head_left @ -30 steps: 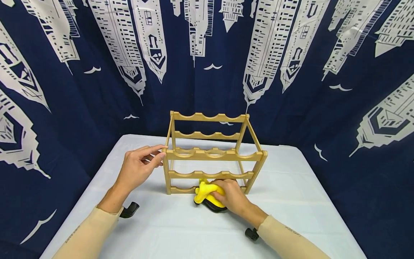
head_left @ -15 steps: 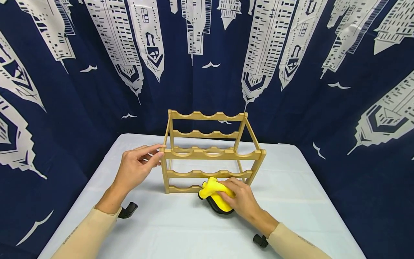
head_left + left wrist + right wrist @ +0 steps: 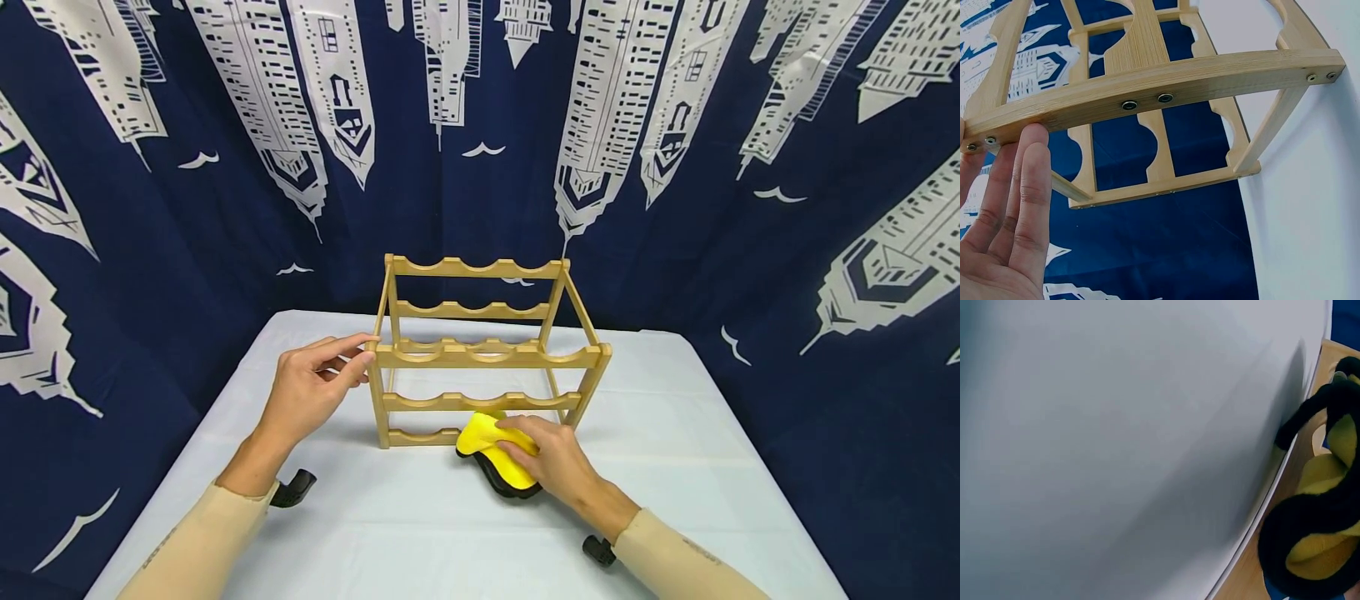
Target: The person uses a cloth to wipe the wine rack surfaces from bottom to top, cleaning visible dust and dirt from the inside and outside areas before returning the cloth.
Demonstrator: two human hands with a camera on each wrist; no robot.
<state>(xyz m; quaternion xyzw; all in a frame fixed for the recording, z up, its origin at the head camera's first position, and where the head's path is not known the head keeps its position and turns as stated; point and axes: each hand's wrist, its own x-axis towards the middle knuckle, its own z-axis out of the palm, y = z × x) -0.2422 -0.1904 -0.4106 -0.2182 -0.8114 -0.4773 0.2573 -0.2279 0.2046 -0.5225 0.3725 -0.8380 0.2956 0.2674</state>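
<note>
A light wooden wine rack [image 3: 495, 357] with scalloped rails stands in the middle of the white table. My left hand [image 3: 311, 387] pinches its upper front left corner between thumb and fingers. Close up in the left wrist view, the fingertips [image 3: 1036, 134] meet the rack's side rail [image 3: 1172, 81]. Down at the front, my right hand [image 3: 558, 462] grips a yellow microfibre cloth [image 3: 483, 435] with a black edge. The bunched cloth overlaps the right part of the bottom front rail, hiding it. In the right wrist view the folded cloth [image 3: 1300, 515] shows at the right edge, against the wood.
A white cloth covers the table [image 3: 420, 550]. Behind it hangs a dark blue curtain [image 3: 450, 212] printed with white buildings and birds. Black wrist-camera mounts [image 3: 294, 488] stick out beside both forearms.
My right hand has slid right along the rack's bottom front rail with the cloth, and the cloth's folds have changed shape. The left hand stays on the same corner.
</note>
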